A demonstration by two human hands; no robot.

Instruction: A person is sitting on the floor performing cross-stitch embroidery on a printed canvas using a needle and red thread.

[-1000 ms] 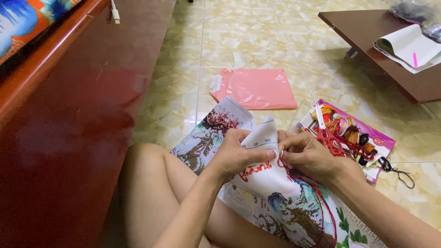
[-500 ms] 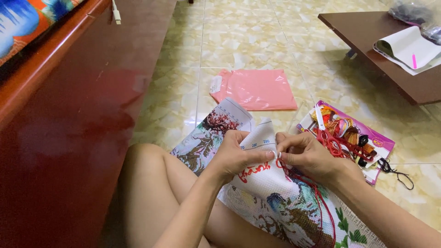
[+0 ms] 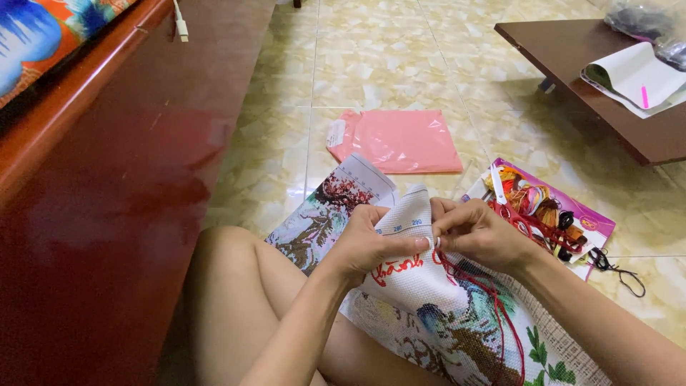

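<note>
left hand [image 3: 368, 243]: curled shut, thumb and fingers pinching folded edge of cross-stitch canvas [image 3: 429, 300], fingertips touching those of right hand
right hand [image 3: 477, 232]: closed in a fine pinch at the same fold, gripping red thread [image 3: 500, 314]; needle too small to make out
cross-stitch canvas: under and between both hands, draped over bare knee, printed landscape partly stitched, far edge folded up toward the hands
red thread: trailing from right hand down across canvas toward wrist side
thread packet [image 3: 550, 211]: just right of right hand, on floor, purple card with tangled coloured skeins on top
black thread [image 3: 618, 268]: loose on tiles, right of the packet
pink plastic bag [image 3: 396, 139]: flat on floor, beyond both hands
table [image 3: 572, 64]: low, dark brown, far right of right hand, carrying white folded paper [image 3: 632, 71]
red cabinet [image 3: 107, 214]: well left of left hand
</note>
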